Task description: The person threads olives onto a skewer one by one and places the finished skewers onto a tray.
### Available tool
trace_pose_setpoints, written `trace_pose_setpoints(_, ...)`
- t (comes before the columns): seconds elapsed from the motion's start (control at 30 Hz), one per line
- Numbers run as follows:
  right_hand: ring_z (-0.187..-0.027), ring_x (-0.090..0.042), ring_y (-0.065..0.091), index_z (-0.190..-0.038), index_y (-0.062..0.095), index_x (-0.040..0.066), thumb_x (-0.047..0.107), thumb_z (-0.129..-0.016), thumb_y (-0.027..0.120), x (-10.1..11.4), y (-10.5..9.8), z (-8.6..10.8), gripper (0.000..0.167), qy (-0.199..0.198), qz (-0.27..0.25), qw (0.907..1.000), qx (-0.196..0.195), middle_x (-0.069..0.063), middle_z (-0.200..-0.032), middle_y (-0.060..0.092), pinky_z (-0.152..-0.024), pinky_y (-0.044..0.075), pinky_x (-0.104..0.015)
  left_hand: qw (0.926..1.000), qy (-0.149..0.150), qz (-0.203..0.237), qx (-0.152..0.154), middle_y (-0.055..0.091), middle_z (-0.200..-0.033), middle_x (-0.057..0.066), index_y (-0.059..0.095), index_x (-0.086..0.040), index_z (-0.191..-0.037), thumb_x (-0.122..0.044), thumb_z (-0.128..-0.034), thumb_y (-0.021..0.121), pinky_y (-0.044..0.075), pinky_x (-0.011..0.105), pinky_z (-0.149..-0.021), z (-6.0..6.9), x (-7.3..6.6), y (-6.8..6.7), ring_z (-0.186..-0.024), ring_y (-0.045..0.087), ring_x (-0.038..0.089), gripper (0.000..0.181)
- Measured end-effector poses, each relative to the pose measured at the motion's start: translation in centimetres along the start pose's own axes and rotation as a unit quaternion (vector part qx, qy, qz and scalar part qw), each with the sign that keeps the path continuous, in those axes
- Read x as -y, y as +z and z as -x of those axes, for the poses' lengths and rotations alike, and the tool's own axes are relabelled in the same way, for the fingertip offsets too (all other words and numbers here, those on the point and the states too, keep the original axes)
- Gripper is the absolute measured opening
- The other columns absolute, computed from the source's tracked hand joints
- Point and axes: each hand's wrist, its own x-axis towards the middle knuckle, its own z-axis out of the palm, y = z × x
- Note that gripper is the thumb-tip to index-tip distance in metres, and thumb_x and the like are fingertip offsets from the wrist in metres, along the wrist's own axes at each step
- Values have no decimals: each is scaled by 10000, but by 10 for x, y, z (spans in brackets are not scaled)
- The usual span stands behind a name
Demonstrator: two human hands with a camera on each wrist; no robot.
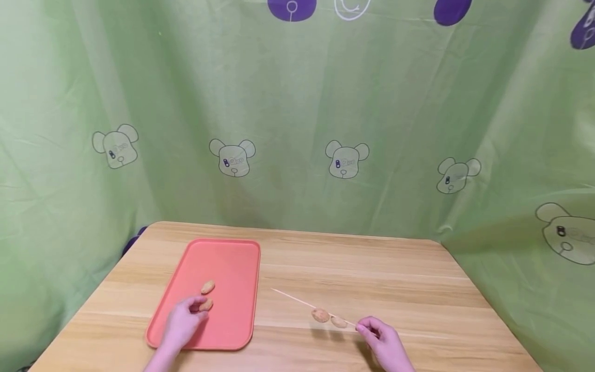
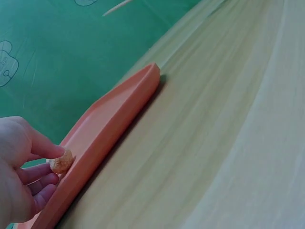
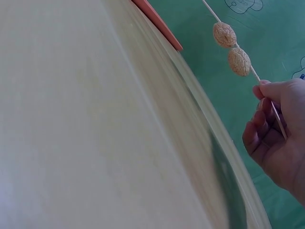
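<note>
The left hand (image 1: 182, 321) reaches in over the left edge of the pink tray (image 1: 228, 268), near the tray's near left corner. Its thumb and fingers pinch a small brown lump (image 1: 206, 305), which sits right at the fingertips and sticks out a little past them. A second brown lump (image 1: 207, 287) lies on the tray just beside it, a bit closer to the tray's far edge, and no finger touches it. The right hand (image 1: 383, 341) is over the near right part of the wooden desk (image 1: 372, 268). Its thumb and finger squeeze a thin stick (image 1: 293, 297) close to one end, and that end runs back into the palm. Two bumpy lumps (image 3: 231, 48) are on the stick, close to each other. They are just past the fingertips, with a short bare bit of stick between. The long bare end points at the tray's right edge. The stick is up off the desk, and shadows lie below it. The tray sits by the desk's left edge.
</note>
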Motion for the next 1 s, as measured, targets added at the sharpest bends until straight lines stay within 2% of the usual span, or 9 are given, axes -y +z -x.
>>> trace_pose_setpoints(0.2,-474,-62,395,-795,635,40,5,-836,633,3,-1,1,54,-24,-3,9999,-161,8,-561,442,-407,358,-214,9992,180,-309,-148,644,-861,112,663,40,-978,52,-683,687,468,362,-746,-2,1,4,-801,582,236,296)
trace_pose_setpoints(0.43,-476,-61,391,-814,634,28,-2,-835,634,0,2,0,37,140,133,9997,-118,-19,-555,445,-414,361,-210,9981,202,-511,-277,602,-788,58,659,23,-967,41,-685,703,450,366,-692,-6,6,10,-751,545,205,286)
trace_pose_setpoints(0.67,-491,-51,389,-804,632,36,5,-839,631,2,1,1,47,80,55,10000,-14,12,-579,450,-430,370,-210,9960,263,-759,-388,567,-756,47,643,28,-962,16,-705,705,442,378,-667,-8,6,14,-717,525,198,264)
trace_pose_setpoints(0.8,-507,-51,400,-815,626,16,35,-860,618,3,2,0,50,216,-11,9996,167,10,-610,465,-448,386,-210,9957,317,-767,-420,571,-751,47,648,28,-964,0,-727,703,445,388,-669,-7,4,13,-709,535,200,245)
trace_pose_setpoints(1.0,-514,-54,407,-819,623,3,53,-872,609,4,4,-2,73,241,-9,9993,272,9,-618,468,-460,392,-211,9976,139,-547,-410,603,-768,28,666,6,-973,-22,-744,705,452,333,-662,-7,4,12,-710,542,159,234)
